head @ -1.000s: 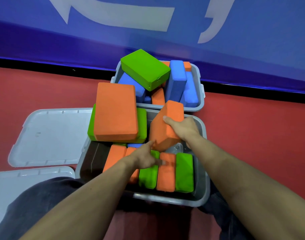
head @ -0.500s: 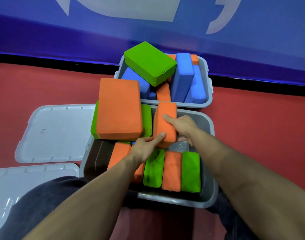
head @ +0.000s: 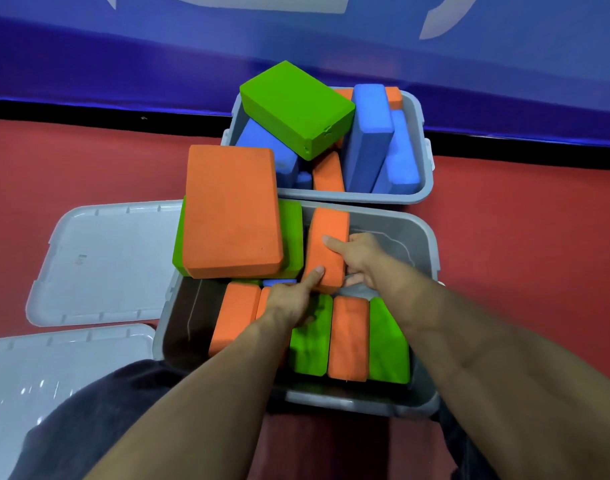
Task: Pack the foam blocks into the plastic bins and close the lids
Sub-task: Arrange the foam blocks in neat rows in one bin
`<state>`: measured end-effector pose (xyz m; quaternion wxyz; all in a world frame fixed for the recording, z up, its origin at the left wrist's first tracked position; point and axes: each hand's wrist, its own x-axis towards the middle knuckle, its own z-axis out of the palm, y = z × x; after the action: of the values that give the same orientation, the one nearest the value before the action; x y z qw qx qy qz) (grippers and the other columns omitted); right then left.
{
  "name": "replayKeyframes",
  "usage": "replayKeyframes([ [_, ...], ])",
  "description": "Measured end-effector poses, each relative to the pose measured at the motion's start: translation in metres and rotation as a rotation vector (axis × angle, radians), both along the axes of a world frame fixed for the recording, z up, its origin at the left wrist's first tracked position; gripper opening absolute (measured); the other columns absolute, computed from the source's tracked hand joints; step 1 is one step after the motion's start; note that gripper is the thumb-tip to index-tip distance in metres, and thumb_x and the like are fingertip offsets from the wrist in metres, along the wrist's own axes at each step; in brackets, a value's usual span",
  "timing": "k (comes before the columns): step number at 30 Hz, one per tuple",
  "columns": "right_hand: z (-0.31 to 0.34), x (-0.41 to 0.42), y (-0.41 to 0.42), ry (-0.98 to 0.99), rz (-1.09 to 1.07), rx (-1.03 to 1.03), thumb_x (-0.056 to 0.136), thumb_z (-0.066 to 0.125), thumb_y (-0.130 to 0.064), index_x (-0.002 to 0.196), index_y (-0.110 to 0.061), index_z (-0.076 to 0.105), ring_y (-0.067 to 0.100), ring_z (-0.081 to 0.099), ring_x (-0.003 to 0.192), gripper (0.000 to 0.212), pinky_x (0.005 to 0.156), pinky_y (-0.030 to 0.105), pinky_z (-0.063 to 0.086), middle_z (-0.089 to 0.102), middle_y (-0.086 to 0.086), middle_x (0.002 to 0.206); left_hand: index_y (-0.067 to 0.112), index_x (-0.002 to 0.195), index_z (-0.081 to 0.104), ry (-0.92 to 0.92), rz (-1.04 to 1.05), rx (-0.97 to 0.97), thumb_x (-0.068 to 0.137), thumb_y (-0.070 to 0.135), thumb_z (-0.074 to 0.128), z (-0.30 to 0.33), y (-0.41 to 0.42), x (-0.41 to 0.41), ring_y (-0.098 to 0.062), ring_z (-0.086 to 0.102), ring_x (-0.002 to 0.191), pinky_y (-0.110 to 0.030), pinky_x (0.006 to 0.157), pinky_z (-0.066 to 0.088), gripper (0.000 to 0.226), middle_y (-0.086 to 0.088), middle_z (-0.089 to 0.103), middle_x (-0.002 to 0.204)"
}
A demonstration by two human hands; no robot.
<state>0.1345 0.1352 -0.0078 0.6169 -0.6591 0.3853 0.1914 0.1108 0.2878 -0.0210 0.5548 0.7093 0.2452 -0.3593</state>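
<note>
An orange foam block [head: 326, 247] stands on edge in the back of the near grey bin [head: 423, 244]. My right hand [head: 357, 258] grips its right side, thumb on top. My left hand [head: 293, 301] presses its near end with the thumb. Several orange and green blocks [head: 348, 336] stand in a row at the bin's front. A large orange block [head: 230, 213] lies flat on a green one [head: 291, 233] over the bin's back left corner. The far grey bin [head: 424, 161] holds blue, orange and a tilted green block [head: 294, 107] in a loose heap.
Two grey lids lie on the red floor to the left, one [head: 109, 261] beside the near bin and one [head: 54, 368] closer to me. A blue wall [head: 123, 57] runs behind the far bin. My dark trouser legs [head: 88, 420] flank the near bin.
The orange block in my hands has turned from tilted to upright on its edge and sunk lower into the near bin. My left hand has moved up onto its near end.
</note>
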Motion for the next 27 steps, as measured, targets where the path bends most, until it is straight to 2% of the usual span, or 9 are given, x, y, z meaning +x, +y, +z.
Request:
replayKeyframes([
  [4,-0.028,0.002,0.004,0.021,0.027,0.036,0.096,0.069,-0.033,0.111,-0.011,0.061,0.030,0.072,0.085,0.028,0.068,0.052,0.062,0.072,0.017,0.111,0.003,0.094,0.065,0.059,0.076,0.035,0.073,0.052,0.086,-0.017,-0.002,0.002,-0.030,0.068,0.070,-0.045,0.071,0.064,0.056,-0.015,0.069,0.090],
  [7,-0.043,0.006,0.004,0.043,0.063,0.052,0.098,0.065,-0.034,0.117,-0.012,0.063,0.032,0.073,0.099,0.029,0.082,0.061,0.059,0.073,0.012,0.112,0.003,0.087,0.067,0.113,0.076,0.056,0.074,0.056,0.083,-0.030,0.000,0.004,-0.029,0.064,0.059,-0.037,0.062,0.058,0.057,-0.015,0.068,0.075],
  [9,-0.052,0.009,0.003,0.061,0.059,0.088,0.099,0.064,-0.032,0.118,-0.015,0.063,0.032,0.072,0.103,0.026,0.086,0.062,0.058,0.073,0.011,0.115,0.003,0.081,0.068,0.131,0.050,0.061,0.078,0.056,0.080,-0.037,0.001,0.006,-0.027,0.061,0.056,-0.032,0.055,0.051,0.055,-0.013,0.069,0.071],
  [13,-0.075,0.011,0.006,0.085,0.047,0.005,0.095,0.067,-0.040,0.132,-0.017,0.058,0.031,0.073,0.099,0.045,0.076,0.059,0.061,0.071,0.008,0.119,0.004,0.078,0.062,0.161,0.024,0.056,0.086,0.047,0.076,-0.047,0.002,0.014,-0.024,0.057,0.047,-0.023,0.041,0.043,0.046,-0.018,0.070,0.070],
  [16,-0.074,0.012,0.013,0.083,0.072,-0.105,0.096,0.066,-0.040,0.141,-0.015,0.052,0.028,0.069,0.104,0.053,0.079,0.054,0.062,0.063,0.001,0.122,0.002,0.073,0.059,0.178,0.055,0.058,0.092,0.040,0.073,-0.058,0.005,0.015,-0.023,0.054,0.040,-0.023,0.041,0.040,0.044,-0.018,0.068,0.059],
  [19,-0.081,0.016,0.011,0.106,0.079,-0.141,0.095,0.069,-0.040,0.154,-0.016,0.039,0.025,0.065,0.103,0.071,0.080,0.048,0.063,0.057,0.005,0.138,0.000,0.070,0.059,0.179,0.105,0.062,0.091,0.039,0.074,-0.064,0.005,0.017,-0.023,0.052,0.038,-0.024,0.042,0.040,0.047,-0.020,0.067,0.058],
  [21,-0.087,0.017,0.010,0.112,0.065,-0.131,0.092,0.072,-0.042,0.153,-0.018,0.042,0.025,0.067,0.107,0.072,0.079,0.048,0.063,0.060,0.003,0.136,0.000,0.069,0.058,0.177,0.107,0.049,0.091,0.037,0.073,-0.064,0.005,0.018,-0.023,0.052,0.038,-0.023,0.042,0.039,0.047,-0.019,0.066,0.055],
  [24,-0.094,0.018,0.008,0.104,0.069,-0.137,0.089,0.074,-0.047,0.145,-0.021,0.053,0.022,0.070,0.102,0.066,0.077,0.045,0.064,0.069,0.002,0.123,0.000,0.070,0.057,0.174,0.096,0.039,0.093,0.036,0.072,-0.065,0.004,0.019,-0.023,0.053,0.038,-0.022,0.040,0.038,0.045,-0.018,0.064,0.052],
  [27,-0.090,0.018,0.007,0.093,0.151,-0.234,0.090,0.071,-0.048,0.145,-0.017,0.052,0.025,0.066,0.112,0.066,0.090,0.040,0.059,0.067,0.007,0.129,0.001,0.072,0.058,0.173,0.096,0.034,0.093,0.037,0.072,-0.065,0.006,0.020,-0.023,0.054,0.037,-0.021,0.039,0.039,0.044,-0.019,0.066,0.055],
])
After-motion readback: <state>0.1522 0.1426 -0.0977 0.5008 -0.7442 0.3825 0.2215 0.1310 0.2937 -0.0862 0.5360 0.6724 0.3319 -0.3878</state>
